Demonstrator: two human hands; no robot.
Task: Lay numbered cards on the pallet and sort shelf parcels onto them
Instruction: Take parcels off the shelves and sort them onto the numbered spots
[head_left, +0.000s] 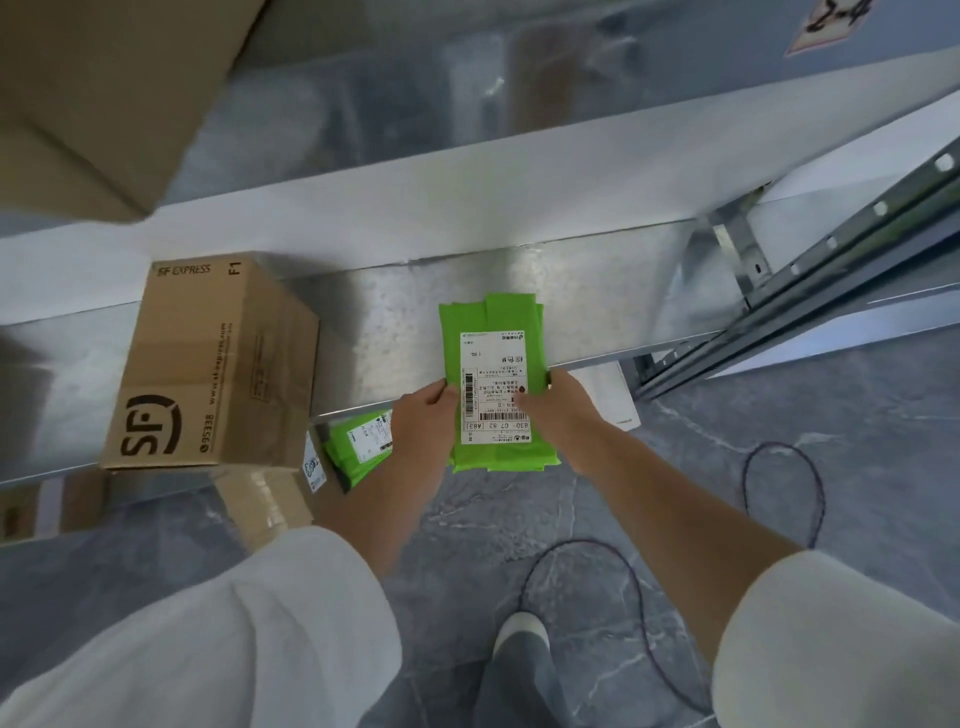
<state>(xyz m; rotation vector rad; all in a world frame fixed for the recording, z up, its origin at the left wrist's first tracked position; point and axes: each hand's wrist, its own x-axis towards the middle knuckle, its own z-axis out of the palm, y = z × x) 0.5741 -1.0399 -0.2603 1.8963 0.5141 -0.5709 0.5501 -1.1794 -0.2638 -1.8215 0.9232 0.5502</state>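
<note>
A green plastic parcel (493, 322) with a white shipping label lies half over the front edge of a metal shelf (374, 332). My left hand (423, 415) grips its left edge and my right hand (556, 405) grips its right edge, thumb on the label. A brown SF Express box (213, 364) stands on the same shelf to the left. A second green parcel (358, 447) lies on the level below, partly hidden by my left wrist. No pallet or numbered cards are in view.
A large cardboard box (104, 93) fills the upper left on a higher shelf. A taped brown box (265, 504) sits lower left under the shelf. A dark cable (779, 499) loops across the grey floor near my foot (519, 634). A shelf upright (737, 249) stands at right.
</note>
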